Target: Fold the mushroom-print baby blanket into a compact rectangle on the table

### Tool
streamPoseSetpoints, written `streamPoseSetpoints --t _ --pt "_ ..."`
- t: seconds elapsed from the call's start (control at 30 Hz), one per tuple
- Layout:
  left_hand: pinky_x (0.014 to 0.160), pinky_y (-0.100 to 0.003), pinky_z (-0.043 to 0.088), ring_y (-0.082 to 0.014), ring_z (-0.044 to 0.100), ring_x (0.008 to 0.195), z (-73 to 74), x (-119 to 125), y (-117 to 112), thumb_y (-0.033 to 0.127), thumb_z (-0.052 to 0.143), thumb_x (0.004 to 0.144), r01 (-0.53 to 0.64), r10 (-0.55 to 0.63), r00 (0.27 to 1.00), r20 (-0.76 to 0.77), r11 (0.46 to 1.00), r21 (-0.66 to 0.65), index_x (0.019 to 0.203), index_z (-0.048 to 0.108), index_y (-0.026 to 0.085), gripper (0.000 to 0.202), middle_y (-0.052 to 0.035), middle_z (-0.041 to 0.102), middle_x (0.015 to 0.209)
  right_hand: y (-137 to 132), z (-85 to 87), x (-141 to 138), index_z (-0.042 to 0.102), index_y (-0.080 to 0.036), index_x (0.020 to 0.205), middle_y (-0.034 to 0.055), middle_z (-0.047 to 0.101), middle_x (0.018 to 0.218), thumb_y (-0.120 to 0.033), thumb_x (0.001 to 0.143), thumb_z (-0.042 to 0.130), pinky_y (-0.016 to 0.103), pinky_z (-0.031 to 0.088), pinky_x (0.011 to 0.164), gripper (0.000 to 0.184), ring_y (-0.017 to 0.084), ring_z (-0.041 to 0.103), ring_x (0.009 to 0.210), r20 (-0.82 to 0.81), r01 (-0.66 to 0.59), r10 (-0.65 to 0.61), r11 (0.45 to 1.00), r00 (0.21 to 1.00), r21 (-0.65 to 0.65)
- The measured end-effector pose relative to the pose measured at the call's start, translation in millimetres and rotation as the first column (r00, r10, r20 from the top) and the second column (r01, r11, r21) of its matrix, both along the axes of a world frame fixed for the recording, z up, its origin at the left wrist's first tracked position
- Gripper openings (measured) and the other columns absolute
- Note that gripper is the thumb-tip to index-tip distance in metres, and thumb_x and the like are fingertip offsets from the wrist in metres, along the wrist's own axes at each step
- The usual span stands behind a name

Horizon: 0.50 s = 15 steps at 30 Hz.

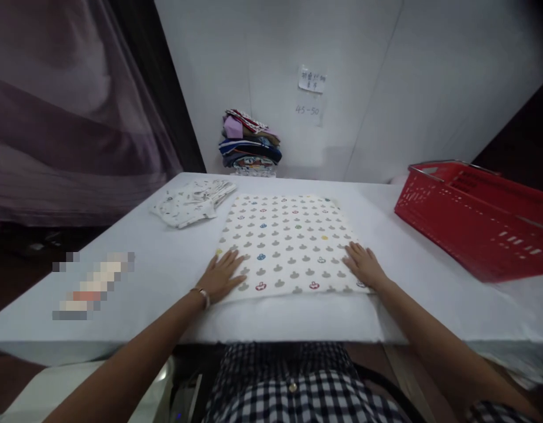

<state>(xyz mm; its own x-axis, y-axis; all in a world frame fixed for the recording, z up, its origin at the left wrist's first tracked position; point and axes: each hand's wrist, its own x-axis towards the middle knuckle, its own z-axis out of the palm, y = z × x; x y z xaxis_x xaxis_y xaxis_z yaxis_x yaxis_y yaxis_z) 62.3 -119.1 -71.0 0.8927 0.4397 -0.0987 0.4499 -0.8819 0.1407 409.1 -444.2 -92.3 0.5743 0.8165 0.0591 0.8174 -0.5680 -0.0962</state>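
A white cloth printed with small grey and coloured shapes (289,241) lies flat in the middle of the white table (166,276). My left hand (222,274) rests palm down, fingers spread, on the cloth's near left corner. My right hand (363,264) lies flat and open on the near right corner. Neither hand holds anything.
A crumpled white printed garment (193,202) lies at the far left of the table. A stack of folded clothes (250,144) stands against the back wall. A red plastic basket (478,211) sits on the right. A paper note (312,79) hangs on the wall.
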Motion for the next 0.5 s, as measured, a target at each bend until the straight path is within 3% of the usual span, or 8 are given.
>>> streamPoseSetpoints --t 0.13,0.23,0.3,0.37,0.43,0.5 --pt "0.107 -0.050 0.018 -0.0232 0.016 0.137 -7.4 -39.2 -13.2 0.048 0.025 0.088 -0.116 0.116 0.992 0.059 0.993 -0.004 0.140 0.030 0.022 0.058 -0.0070 0.023 0.148 -53.7 -1.3 -10.8 0.045 -0.020 0.130 0.0103 0.034 0.142 -0.045 0.092 0.027 0.051 0.022 0.106 0.049 0.025 0.025 0.134 -0.102 0.162 -0.148 0.974 0.984 0.156" --pt "0.106 -0.051 0.021 -0.0248 0.022 0.135 -8.8 -54.4 -30.1 0.049 0.025 0.088 -0.102 0.099 0.986 0.135 0.995 0.017 0.134 0.040 0.022 0.056 -0.0071 0.032 0.144 -84.6 -4.6 -25.3 0.053 -0.017 0.124 0.0116 0.048 0.132 -0.046 0.091 0.028 0.043 0.031 0.104 0.050 0.023 0.037 0.127 -0.176 0.252 -0.199 0.895 0.964 0.369" --pt "0.107 -0.050 0.021 -0.0257 0.029 0.132 -9.4 -61.1 -45.6 0.055 0.031 0.085 -0.009 -0.002 0.982 0.187 0.998 0.058 0.129 0.047 0.025 0.056 -0.0061 0.037 0.142 -99.1 -8.3 -40.8 0.056 -0.017 0.120 0.0110 0.054 0.127 -0.046 0.089 0.034 0.040 0.035 0.103 0.048 0.022 0.043 0.123 -0.159 0.190 -0.129 0.864 0.979 0.466" --pt "0.107 -0.049 0.022 -0.0261 0.035 0.129 -10.5 -65.6 -58.7 0.058 0.038 0.081 0.080 -0.103 0.967 0.234 0.991 0.106 0.126 0.050 0.028 0.056 -0.0055 0.042 0.139 -107.6 -11.4 -55.8 0.058 -0.018 0.118 0.0100 0.054 0.126 -0.044 0.087 0.040 0.041 0.035 0.103 0.044 0.022 0.042 0.123 -0.092 0.055 -0.011 0.871 0.996 0.488" --pt "0.106 -0.046 0.026 -0.0261 0.042 0.124 -11.6 -66.7 -64.8 0.058 0.038 0.081 0.093 -0.129 0.950 0.286 0.986 0.135 0.121 0.055 0.028 0.053 -0.0062 0.048 0.134 -110.3 -12.4 -65.2 0.060 -0.019 0.115 0.0092 0.054 0.127 -0.040 0.087 0.042 0.043 0.035 0.102 0.039 0.023 0.040 0.125 -0.027 -0.041 0.060 0.888 0.998 0.457" --pt "0.103 -0.043 0.033 -0.0254 0.049 0.117 -11.7 -64.3 -63.9 0.055 0.032 0.084 0.065 -0.106 0.938 0.329 0.989 0.134 0.113 0.061 0.025 0.050 -0.0075 0.054 0.127 -108.9 -10.6 -66.7 0.063 -0.018 0.111 0.0096 0.055 0.125 -0.035 0.088 0.040 0.045 0.036 0.102 0.036 0.024 0.040 0.125 0.013 -0.048 0.046 0.906 0.999 0.421"
